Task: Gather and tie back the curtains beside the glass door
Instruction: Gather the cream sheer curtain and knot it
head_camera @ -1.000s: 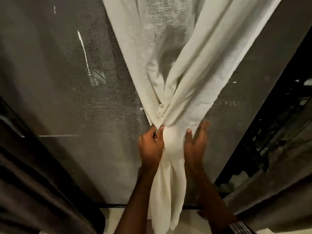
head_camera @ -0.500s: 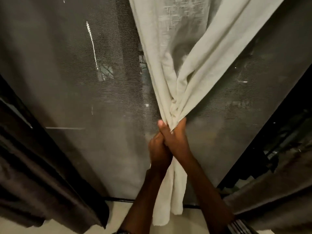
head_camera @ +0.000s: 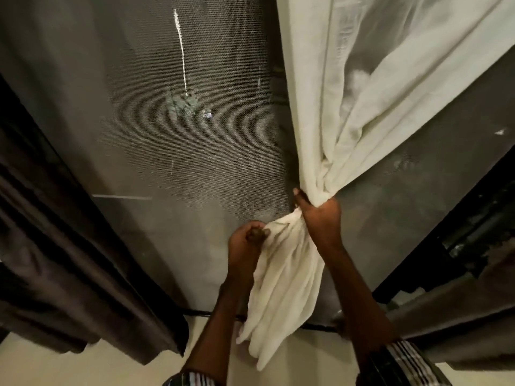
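A cream sheer curtain hangs in front of the meshed glass door, gathered into a narrow bunch at right of centre. My right hand grips that bunch just below the gathered point, fingers wrapped round the cloth. My left hand sits lower and to the left, pinching the edge of the loose tail that hangs down toward the floor. The tail fans out between my two forearms.
A dark grey curtain hangs at the left, reaching the pale floor. Another dark curtain and a black door frame stand at the right. The door's bottom rail runs behind my arms.
The view has swung left, so the bunch sits further right. My hands were together on the gather; my left hand has dropped and pulled the tail out to the left, while my right keeps the grip.
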A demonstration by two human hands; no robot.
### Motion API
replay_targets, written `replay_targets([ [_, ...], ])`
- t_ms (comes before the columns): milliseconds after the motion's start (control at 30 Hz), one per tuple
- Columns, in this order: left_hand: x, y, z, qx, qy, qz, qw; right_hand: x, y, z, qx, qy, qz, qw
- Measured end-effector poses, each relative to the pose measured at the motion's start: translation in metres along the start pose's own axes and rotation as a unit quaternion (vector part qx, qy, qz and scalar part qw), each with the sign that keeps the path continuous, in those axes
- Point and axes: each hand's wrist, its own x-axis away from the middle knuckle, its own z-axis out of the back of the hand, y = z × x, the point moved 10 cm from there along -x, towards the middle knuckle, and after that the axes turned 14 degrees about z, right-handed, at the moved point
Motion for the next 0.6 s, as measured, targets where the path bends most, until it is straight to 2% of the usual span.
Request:
replay_targets([
  [67,-0.004,0.013,0.015,-0.061,0.098,-0.047,0.992,0.003,-0.004,-0.002,-0.007,-0.012,0.006,1.000],
  [133,-0.002,0.032,0.019,-0.154,0.184,-0.098,0.966,0.006,-0.006,-0.002,-0.012,-0.021,0.012,1.000],
  [200,-0.001,0.046,0.010,-0.218,0.239,-0.106,0.940,0.008,-0.003,-0.003,-0.028,-0.031,-0.003,0.999],
  [233,0.000,0.051,0.003,-0.212,0.241,-0.099,0.942,0.009,-0.002,-0.004,-0.040,-0.038,-0.014,0.998],
  [300,0.000,0.053,-0.015,-0.113,0.195,-0.036,0.974,0.011,0.000,-0.008,-0.057,-0.051,-0.028,0.997],
  [400,-0.008,0.039,-0.057,0.045,0.026,0.065,0.996,0.012,0.003,-0.008,-0.081,-0.058,-0.043,0.994],
  [467,-0.006,0.033,-0.075,0.104,-0.079,0.105,0.986,0.011,0.004,-0.006,-0.099,-0.056,-0.045,0.993],
  [533,0.005,0.029,-0.085,0.199,-0.176,0.177,0.948,0.012,0.005,-0.005,-0.091,-0.059,-0.049,0.993],
  [600,0.019,0.032,-0.094,0.221,-0.269,0.203,0.915,0.013,0.006,-0.005,-0.053,-0.070,-0.042,0.995],
])
